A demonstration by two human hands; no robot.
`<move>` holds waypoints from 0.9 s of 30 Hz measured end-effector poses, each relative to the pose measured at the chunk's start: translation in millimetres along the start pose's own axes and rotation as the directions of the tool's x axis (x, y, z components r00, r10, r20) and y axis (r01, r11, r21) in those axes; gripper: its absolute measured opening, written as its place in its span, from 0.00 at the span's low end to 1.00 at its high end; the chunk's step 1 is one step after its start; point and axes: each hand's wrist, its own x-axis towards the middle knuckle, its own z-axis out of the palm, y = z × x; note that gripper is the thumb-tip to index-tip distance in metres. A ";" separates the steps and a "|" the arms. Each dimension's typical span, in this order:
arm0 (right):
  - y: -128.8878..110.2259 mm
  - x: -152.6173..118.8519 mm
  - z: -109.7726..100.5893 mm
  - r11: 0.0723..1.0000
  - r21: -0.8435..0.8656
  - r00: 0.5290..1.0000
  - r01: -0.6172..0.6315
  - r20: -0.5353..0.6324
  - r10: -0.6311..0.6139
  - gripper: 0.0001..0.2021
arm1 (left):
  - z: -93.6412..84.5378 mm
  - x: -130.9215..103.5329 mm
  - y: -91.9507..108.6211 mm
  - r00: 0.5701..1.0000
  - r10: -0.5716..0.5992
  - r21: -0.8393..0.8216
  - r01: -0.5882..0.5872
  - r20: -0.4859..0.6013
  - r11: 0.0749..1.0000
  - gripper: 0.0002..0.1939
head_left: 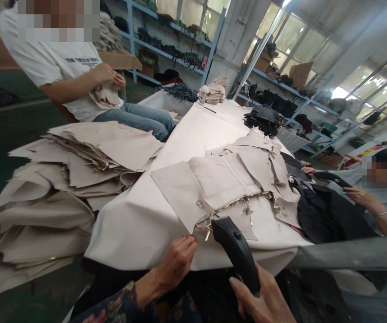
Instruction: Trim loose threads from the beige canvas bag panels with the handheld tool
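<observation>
Seemingly to steady the beige panel (180, 186) at centre frame on the counter (129, 233), the left hand (177, 260) pinches its lower corner with closed fingers, while the right's (266, 296) wrap the black tool (235, 246).

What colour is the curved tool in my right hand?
The curved tool in your right hand is black, showing best in the head view.
</observation>
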 end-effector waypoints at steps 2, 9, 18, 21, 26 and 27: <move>-5.6 10.0 10.9 0.999 0.021 0.999 0.032 0.038 -0.033 0.12 | -5.2 2.3 -0.3 0.928 -0.371 -0.306 0.347 -0.025 0.887 0.14; -35.0 40.1 22.5 1.000 0.029 0.990 0.000 0.144 -0.004 0.12 | -20.9 31.2 16.5 0.575 -0.736 -0.799 0.597 0.358 0.077 0.27; -56.9 76.4 19.9 0.996 0.077 0.972 0.046 0.225 -0.062 0.09 | -7.3 42.3 10.1 0.567 -0.795 -0.907 0.417 0.213 0.054 0.18; -61.4 82.1 11.4 0.996 0.077 0.969 0.050 0.236 -0.067 0.10 | -11.3 40.4 7.5 0.599 -0.778 -0.900 0.423 0.189 0.108 0.16; -52.1 60.2 7.4 0.998 0.037 0.968 0.052 0.244 -0.060 0.09 | -23.9 37.1 4.7 0.636 -0.769 -0.867 0.419 0.068 0.270 0.15; -49.4 56.6 9.7 0.999 0.018 0.969 0.038 0.242 -0.041 0.10 | -25.0 36.2 2.8 0.653 -0.756 -0.858 0.419 0.058 0.296 0.15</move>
